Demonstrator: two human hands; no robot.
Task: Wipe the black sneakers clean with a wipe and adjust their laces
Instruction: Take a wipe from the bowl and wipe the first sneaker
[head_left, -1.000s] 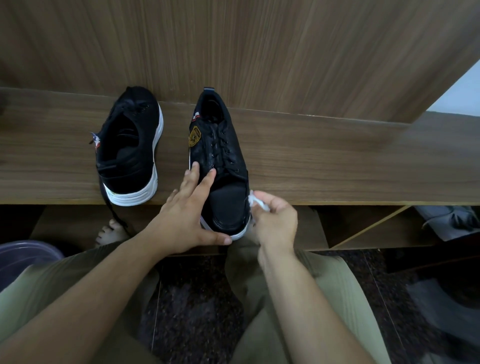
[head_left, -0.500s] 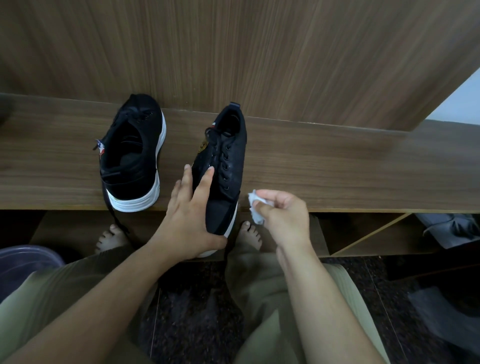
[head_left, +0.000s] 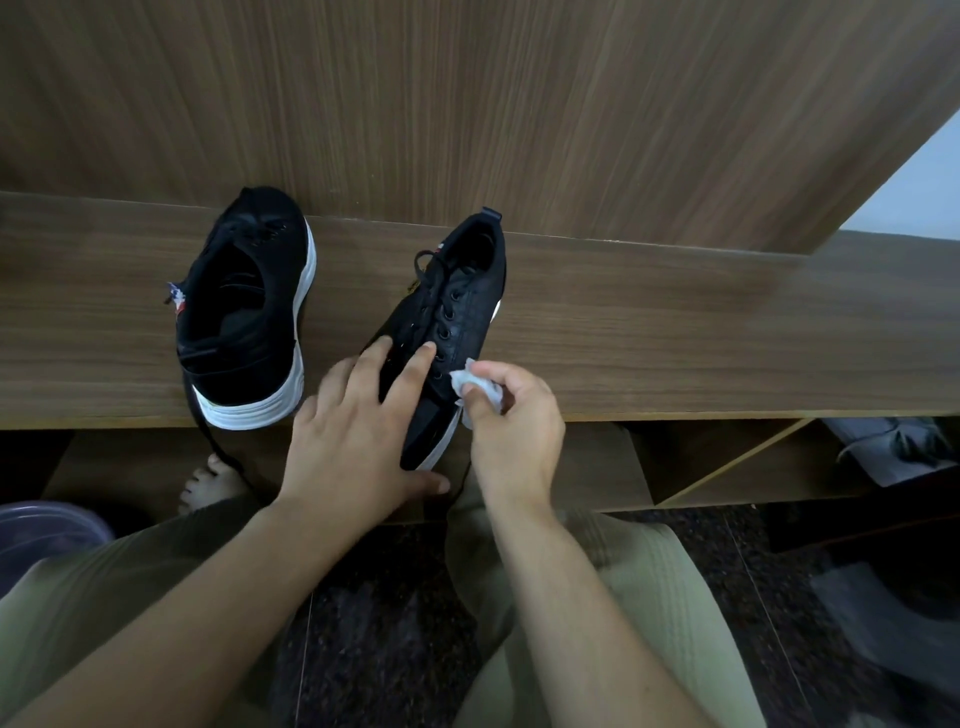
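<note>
The left hand (head_left: 358, 441) is covering the toe of the right-hand sneaker (head_left: 447, 332), so the toe cap and its front sole are mostly hidden; the thumb is hooking under the toe while the straight fingers are lying along the laces (head_left: 436, 291). The right hand (head_left: 511, 426) is pinching a crumpled white wipe (head_left: 470, 384) between thumb and curled fingers, pressing it against the sneaker's side by the lower eyelets. The sneaker is lying tilted on the wooden shelf (head_left: 675, 332), toe overhanging the front edge. The other sneaker (head_left: 244, 306) is standing to its left, well apart, one lace hanging down past the edge. Compared with half a second ago, the wipe is now touching the sneaker rather than hovering beside it, and the sneaker is angling further right.
</note>
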